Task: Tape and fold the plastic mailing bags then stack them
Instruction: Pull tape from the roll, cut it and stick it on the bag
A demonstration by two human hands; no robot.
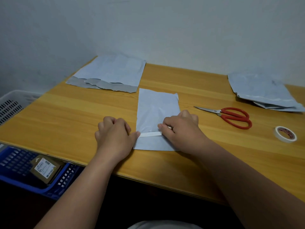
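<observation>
Well left of the grip a white perforated plastic basket (12, 103) sits beside the wooden table (69, 111) — lower left, below the table's near edge, a blue slotted plastic crate (18, 164) holds a labelled brown cardboard box (45, 170).

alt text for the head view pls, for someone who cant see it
Left hand and right hand press a white tape strip across a folded mailing bag on a wooden table; red scissors and a tape roll lie right.

one scissors (229, 115), one tape roll (286, 134), perhaps five bags (156, 116), two baskets (11, 103).
</observation>
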